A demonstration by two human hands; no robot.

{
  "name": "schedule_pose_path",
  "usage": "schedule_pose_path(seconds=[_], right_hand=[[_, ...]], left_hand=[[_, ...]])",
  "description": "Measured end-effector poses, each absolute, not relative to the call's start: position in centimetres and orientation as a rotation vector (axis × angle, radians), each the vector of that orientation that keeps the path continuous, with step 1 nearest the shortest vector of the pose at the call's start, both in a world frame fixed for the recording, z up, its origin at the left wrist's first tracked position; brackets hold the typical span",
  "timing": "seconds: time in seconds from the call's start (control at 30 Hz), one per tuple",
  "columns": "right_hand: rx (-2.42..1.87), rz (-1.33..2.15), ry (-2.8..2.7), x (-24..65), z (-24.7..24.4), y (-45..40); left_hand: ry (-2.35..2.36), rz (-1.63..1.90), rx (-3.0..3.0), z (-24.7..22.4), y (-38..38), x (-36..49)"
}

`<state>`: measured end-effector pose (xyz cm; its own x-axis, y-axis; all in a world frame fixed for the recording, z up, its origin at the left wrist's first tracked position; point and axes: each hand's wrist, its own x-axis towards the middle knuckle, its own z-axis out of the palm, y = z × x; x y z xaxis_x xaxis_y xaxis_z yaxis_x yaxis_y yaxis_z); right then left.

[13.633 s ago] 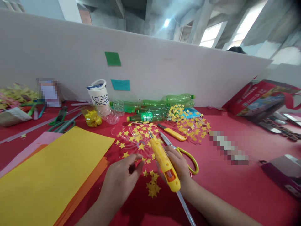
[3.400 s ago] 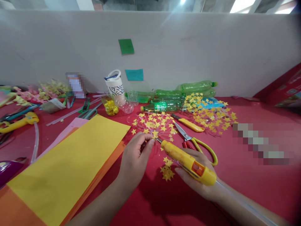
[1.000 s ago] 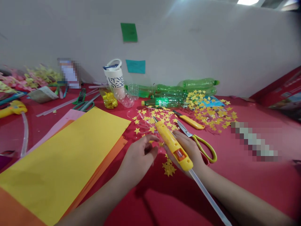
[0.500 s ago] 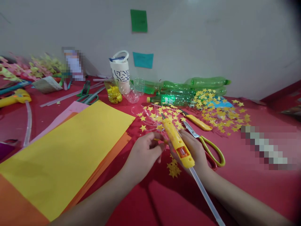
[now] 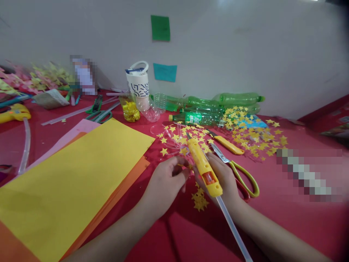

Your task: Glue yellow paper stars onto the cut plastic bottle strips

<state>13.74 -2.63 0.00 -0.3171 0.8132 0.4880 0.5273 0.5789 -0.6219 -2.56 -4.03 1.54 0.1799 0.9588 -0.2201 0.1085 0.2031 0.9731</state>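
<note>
My right hand (image 5: 225,173) is wrapped round a yellow hot glue gun (image 5: 200,160). Its nozzle points away from me, and a long clear glue stick (image 5: 233,222) trails out of the back. Close beside it, my left hand (image 5: 167,178) is closed in a pinch on a small yellow paper star, mostly hidden by the fingers. Just beyond the hands lie clear plastic strips with many yellow paper stars (image 5: 163,151) on them. A small pile of loose yellow stars (image 5: 200,202) rests on the red table between my wrists.
To the right lie scissors (image 5: 242,174) and a yellow cutter knife (image 5: 229,144). Yellow paper (image 5: 81,182) over orange sheets covers the left. Green bottles (image 5: 201,116), a white tumbler (image 5: 138,85) and a second star-covered piece (image 5: 253,134) stand behind. Another glue gun (image 5: 15,112) lies far left.
The whole view has shifted slightly, so things sit a little lower and further left. Both hands keep nearly the same pose, with the glue gun held in the right.
</note>
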Motion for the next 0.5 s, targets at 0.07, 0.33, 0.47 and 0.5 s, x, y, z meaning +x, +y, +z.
schedule_pose_path(seconds=[0.07, 0.33, 0.47, 0.5], right_hand=[[-1.067, 0.448, -2.013, 13.7, 0.1, -2.6], [-0.964, 0.232, -1.970, 14.4, 0.3, -3.1], [-0.816, 0.159, -2.017, 15.1, 0.3, -3.8], [-0.780, 0.185, -2.045, 15.2, 0.2, -3.9]], left_hand=[[1.229, 0.877, 1.195, 1.5, -4.0, -2.5], [1.291, 0.854, 1.188, 1.6, -3.7, -2.6], [1.237, 0.842, 1.185, 1.3, -3.7, -2.7], [1.228, 0.842, 1.172, 1.2, -3.7, -2.6]])
